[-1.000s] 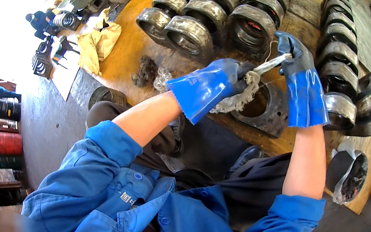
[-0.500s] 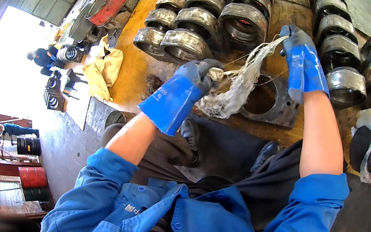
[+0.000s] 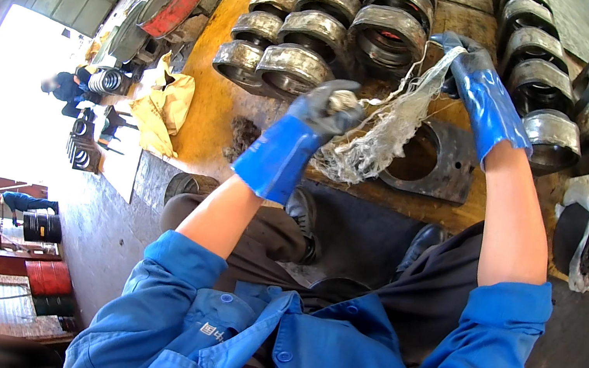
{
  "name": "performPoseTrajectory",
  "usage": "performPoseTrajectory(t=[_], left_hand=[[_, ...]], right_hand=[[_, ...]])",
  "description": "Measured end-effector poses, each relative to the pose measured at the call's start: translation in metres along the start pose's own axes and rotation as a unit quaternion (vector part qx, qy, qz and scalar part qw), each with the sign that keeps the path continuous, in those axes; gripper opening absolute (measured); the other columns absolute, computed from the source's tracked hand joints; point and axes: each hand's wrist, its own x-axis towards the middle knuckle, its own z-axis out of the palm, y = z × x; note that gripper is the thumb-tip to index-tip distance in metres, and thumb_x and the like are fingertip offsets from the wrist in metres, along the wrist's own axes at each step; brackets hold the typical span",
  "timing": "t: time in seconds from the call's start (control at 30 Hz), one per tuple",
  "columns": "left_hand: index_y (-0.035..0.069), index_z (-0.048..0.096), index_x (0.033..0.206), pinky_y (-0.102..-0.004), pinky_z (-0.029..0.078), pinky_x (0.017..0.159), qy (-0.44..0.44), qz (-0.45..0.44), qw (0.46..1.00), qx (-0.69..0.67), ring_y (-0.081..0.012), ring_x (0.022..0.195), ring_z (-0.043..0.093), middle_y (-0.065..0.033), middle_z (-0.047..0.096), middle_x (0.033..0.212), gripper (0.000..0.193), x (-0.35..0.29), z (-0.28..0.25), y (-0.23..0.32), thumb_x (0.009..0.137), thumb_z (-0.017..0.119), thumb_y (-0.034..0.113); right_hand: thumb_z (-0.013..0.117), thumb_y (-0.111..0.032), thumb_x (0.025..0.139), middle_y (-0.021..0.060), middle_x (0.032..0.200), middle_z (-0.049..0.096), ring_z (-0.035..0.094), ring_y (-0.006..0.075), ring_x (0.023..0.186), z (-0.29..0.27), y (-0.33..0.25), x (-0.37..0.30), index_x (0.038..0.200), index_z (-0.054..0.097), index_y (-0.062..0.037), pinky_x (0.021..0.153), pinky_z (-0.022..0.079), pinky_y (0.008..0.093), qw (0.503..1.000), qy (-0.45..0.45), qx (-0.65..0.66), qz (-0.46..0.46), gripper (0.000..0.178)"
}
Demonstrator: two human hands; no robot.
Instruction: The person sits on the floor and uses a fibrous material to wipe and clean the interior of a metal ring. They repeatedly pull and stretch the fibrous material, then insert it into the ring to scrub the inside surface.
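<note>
A tangled bundle of whitish yarn (image 3: 376, 147) hangs in a slanting line between my two hands, its frayed lower part loose above the bench. My left hand (image 3: 326, 113), in a blue glove with a dark grey palm, is closed around a small wad of the same yarn. The bundle's upper end is gripped by my right hand (image 3: 465, 55), gloved alike; its fingertips are partly hidden. Below the bundle lies a dark metal plate (image 3: 451, 164) with a large round hole.
Rows of worn metal rings (image 3: 295, 70) stand on the wooden bench (image 3: 200, 116), with more rings (image 3: 551, 135) at the right. A plastic-wrapped dark ring (image 3: 586, 239) sits at the right edge. Yellow cloth (image 3: 167, 102) lies left. Two other people are far off at left.
My left hand has moved slightly up and right and turned. The fingers of my right hand have shifted a little left, and the yarn bundle is more spread out.
</note>
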Motion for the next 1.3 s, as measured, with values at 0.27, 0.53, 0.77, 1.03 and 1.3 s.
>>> performPoseTrajectory(t=[0.27,0.53,0.77,1.03,1.3], left_hand=[[0.016,0.049,0.136,-0.0428,0.053,0.090,0.025,-0.026,0.873,0.487,-0.0352,0.104,0.067,-0.0165,0.068,0.114,0.064,0.002,0.078,0.063,0.082,0.073,0.040],[0.010,0.066,0.117,-0.0254,0.053,0.066,0.068,-0.103,0.975,0.184,-0.0115,0.076,0.067,-0.0062,0.070,0.080,0.021,0.007,0.042,0.014,0.099,0.058,0.017],[0.004,0.065,0.113,-0.0271,0.051,0.065,0.050,-0.053,0.997,0.036,-0.0150,0.083,0.064,-0.0089,0.068,0.091,0.027,-0.001,0.021,-0.005,0.093,0.065,0.022],[0.014,0.062,0.125,-0.0458,0.052,0.091,-0.162,-0.088,0.799,0.572,-0.0366,0.102,0.066,-0.0201,0.070,0.105,0.047,-0.026,0.022,0.059,0.087,0.058,0.043],[0.004,0.067,0.113,-0.0325,0.053,0.075,0.079,-0.151,0.946,0.276,-0.0177,0.078,0.062,-0.0090,0.068,0.092,0.025,-0.024,-0.094,-0.038,0.095,0.053,0.014]], right_hand=[[0.059,-0.042,0.096,0.0073,0.065,0.063,0.055,0.0152,0.042,0.010,-0.016,-0.025,0.113,0.071,-0.0106,0.041,0.048,0.0324,1.000,0.009,0.015,-0.020,0.038],[0.052,-0.038,0.101,0.0005,0.069,0.059,0.053,0.0102,0.059,-0.031,-0.030,-0.058,0.115,0.068,-0.0099,0.055,0.046,0.0269,0.998,0.050,0.019,0.015,0.035],[0.055,-0.035,0.099,0.0042,0.075,0.062,0.058,0.0125,0.066,-0.030,-0.040,-0.060,0.113,0.067,-0.0080,0.062,0.047,0.0250,0.999,0.049,0.016,0.014,0.033],[0.057,-0.036,0.098,0.0067,0.075,0.064,0.058,0.0149,0.060,-0.032,-0.035,-0.049,0.107,0.067,-0.0060,0.054,0.047,0.0267,0.993,0.084,0.078,0.025,0.033],[0.058,-0.038,0.097,0.0084,0.070,0.063,0.055,0.0170,0.050,-0.090,-0.003,-0.001,0.102,0.066,-0.0030,0.045,0.044,0.0278,0.947,0.103,0.302,0.028,0.036]])
